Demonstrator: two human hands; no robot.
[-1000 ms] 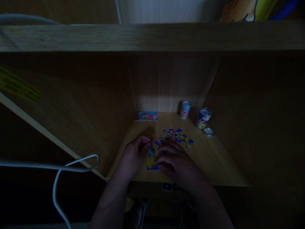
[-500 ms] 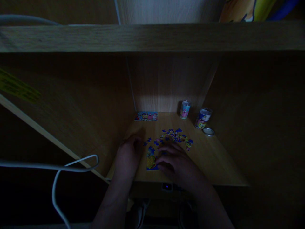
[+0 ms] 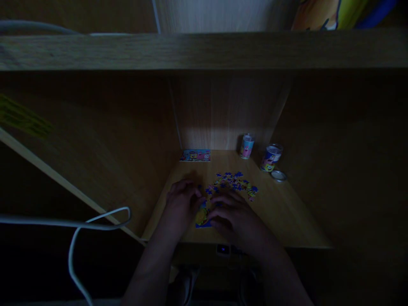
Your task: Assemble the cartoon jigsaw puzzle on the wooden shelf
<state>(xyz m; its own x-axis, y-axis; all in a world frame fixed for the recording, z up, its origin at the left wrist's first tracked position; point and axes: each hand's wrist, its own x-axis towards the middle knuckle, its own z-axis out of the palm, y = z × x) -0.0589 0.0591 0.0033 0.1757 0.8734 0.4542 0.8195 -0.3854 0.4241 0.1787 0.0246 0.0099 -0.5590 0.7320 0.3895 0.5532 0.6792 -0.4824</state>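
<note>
In dim light, a partly assembled jigsaw puzzle (image 3: 202,216) with a yellow and blue patch lies on the wooden desk (image 3: 280,216), near its front edge. My left hand (image 3: 181,205) is curled at the puzzle's left side, its fingertips touching or just above it. My right hand (image 3: 232,214) rests over the puzzle's right side and hides part of it. Just beyond both hands is a spread of loose blue and yellow puzzle pieces (image 3: 231,182). Whether either hand holds a piece is hidden.
A small cartoon picture card (image 3: 195,155) lies against the back wall. Two printed cylindrical tins (image 3: 247,146) (image 3: 270,157) and a round metal lid (image 3: 279,176) stand back right. A wooden shelf (image 3: 204,51) spans overhead, and a white cable (image 3: 73,244) hangs at left.
My left hand has moved right from the desk beside the puzzle to the puzzle's left side, covering the few loose pieces near it. My right hand has barely moved.
</note>
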